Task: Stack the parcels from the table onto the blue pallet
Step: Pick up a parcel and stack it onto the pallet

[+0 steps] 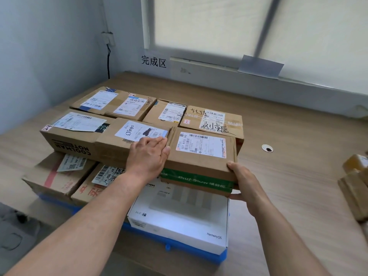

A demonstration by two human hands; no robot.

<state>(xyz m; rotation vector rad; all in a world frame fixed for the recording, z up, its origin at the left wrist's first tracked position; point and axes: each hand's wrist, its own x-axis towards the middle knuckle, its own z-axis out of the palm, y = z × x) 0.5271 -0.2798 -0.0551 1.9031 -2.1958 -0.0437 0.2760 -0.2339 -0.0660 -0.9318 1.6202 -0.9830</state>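
- Leftmost, relative to the blue pallet [175,248], a long brown box printed COOLMAN [69,140] sits on the upper layer of the stack, over the pallet's left side.
- Below that, two brown cartons [59,180] with red print rest on the pallet's left half, their labels partly hidden by the layer above.
- Further back over the pallet, four more labelled cartons [123,106] fill the stack's rear row side by side.
- Next, a brown parcel with a white label [127,138] lies on the upper layer above the pallet's middle, touching the COOLMAN box.
- Left hand [148,156] is flat and unclenched, palm down, fingers together pressing on the near right corner of that labelled parcel and against the side of its neighbour.
- White HarmonyOS box [179,222] lies on the pallet's near right corner, in the bottom layer.
- Above it sits a carton with green tape [197,179], and on that the brown parcel being placed [201,154], above the pallet's right side.
- Right hand [244,182] grasps that parcel's near right corner, thumb on top, fingers curled under the edge.
- Right of the pallet, well apart, more parcels [354,188] wait on the wooden table [288,176].
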